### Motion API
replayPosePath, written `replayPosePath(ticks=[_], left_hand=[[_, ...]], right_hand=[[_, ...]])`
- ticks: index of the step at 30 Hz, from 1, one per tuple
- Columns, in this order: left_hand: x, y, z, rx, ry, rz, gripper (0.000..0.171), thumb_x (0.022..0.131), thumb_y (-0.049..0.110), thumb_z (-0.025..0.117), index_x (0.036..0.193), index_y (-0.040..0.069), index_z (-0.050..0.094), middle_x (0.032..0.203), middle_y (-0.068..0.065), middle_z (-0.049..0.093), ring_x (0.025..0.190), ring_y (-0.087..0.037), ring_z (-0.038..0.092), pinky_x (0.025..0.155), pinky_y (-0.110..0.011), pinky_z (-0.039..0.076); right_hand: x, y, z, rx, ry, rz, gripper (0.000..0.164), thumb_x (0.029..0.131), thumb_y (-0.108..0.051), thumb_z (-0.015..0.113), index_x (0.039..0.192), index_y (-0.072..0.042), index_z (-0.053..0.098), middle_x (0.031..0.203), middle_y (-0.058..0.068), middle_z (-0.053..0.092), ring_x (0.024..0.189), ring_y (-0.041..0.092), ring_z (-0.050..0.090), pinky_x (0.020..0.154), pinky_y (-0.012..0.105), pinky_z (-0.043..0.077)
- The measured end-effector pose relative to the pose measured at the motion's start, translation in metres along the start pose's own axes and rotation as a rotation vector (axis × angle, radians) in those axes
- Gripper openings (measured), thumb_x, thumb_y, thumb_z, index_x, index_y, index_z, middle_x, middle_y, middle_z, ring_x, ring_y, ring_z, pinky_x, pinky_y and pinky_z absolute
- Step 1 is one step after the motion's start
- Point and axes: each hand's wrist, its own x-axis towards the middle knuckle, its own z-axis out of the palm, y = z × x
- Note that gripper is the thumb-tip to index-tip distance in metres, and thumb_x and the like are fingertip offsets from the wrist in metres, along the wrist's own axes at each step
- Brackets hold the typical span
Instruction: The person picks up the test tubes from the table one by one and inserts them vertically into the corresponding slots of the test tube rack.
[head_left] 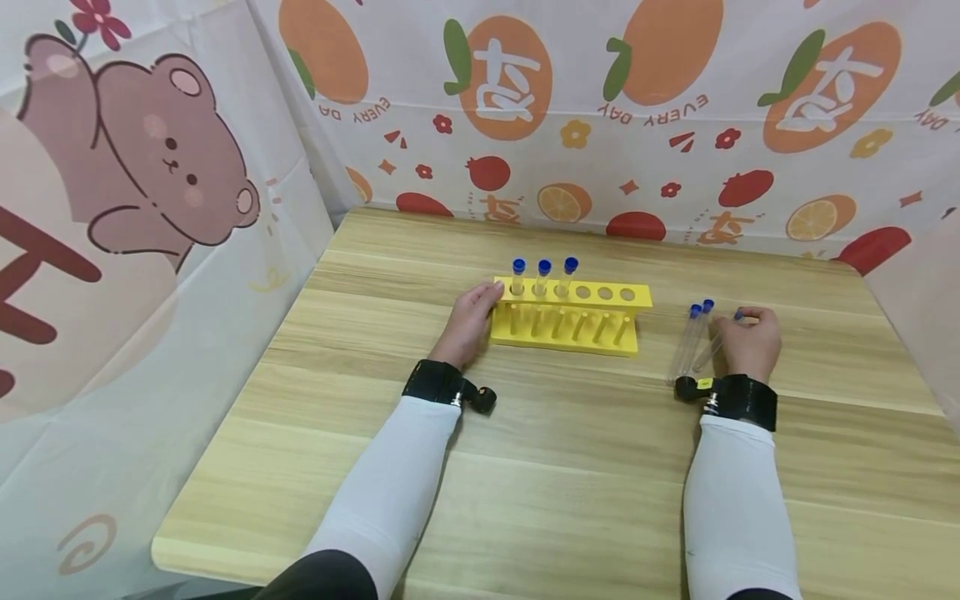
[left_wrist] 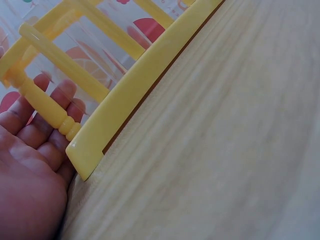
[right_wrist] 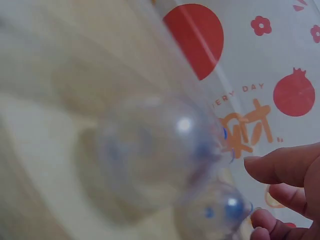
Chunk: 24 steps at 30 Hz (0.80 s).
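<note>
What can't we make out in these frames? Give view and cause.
- Right wrist: detail on the loose tubes; blurred up close.
- Head: whether the right hand pinches the rightmost tube; the hand covers part of it.
- Left wrist: far end of the yellow rack; cut off by the top edge.
- Head: any markings on the racked tubes; too small.

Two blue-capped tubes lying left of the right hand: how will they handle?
The tubes probably roll if nudged: slim, round bodies lying on a flat table. They may slip in a pinch, since the clear walls look smooth. Likely stiff, too: both bodies run straight.
</note>
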Motion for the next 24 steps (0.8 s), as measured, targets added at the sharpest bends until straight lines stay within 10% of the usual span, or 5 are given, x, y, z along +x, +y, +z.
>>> replayPosePath(ticks=[9, 17, 24], left_hand=[[0.000, 0.002, 0.000, 0.005, 0.008, -0.012, 0.044, 0.092, 0.045, 0.054, 0.107, 0.004, 0.063, 0.118, -0.005, 0.059, 0.112, -0.015, 0.050, 0.104, -0.033, 0.037], [0.001, -0.002, -0.001, -0.017, 0.009, -0.023, 0.041, 0.093, 0.041, 0.054, 0.105, 0.002, 0.062, 0.116, -0.006, 0.058, 0.109, -0.015, 0.050, 0.104, -0.034, 0.038], [0.000, 0.000, 0.000, -0.009, 0.001, -0.030, 0.040, 0.094, 0.041, 0.054, 0.104, 0.004, 0.063, 0.114, -0.005, 0.058, 0.107, -0.015, 0.050, 0.103, -0.033, 0.038]], right_hand=[[-0.003, 0.001, 0.006, 0.006, 0.003, 0.013, 0.044, 0.078, -0.026, 0.074, 0.115, -0.018, 0.051, 0.087, -0.011, 0.050, 0.074, 0.004, 0.049, 0.067, 0.025, 0.042], [-0.003, 0.006, 0.011, -0.033, 0.022, -0.024, 0.046, 0.076, -0.026, 0.074, 0.117, -0.015, 0.055, 0.082, -0.014, 0.050, 0.075, 0.005, 0.047, 0.099, 0.039, 0.027], [-0.004, 0.007, 0.012, -0.069, 0.002, -0.032, 0.046, 0.077, -0.032, 0.074, 0.115, -0.016, 0.054, 0.084, -0.013, 0.052, 0.077, 0.007, 0.049, 0.085, 0.030, 0.031]])
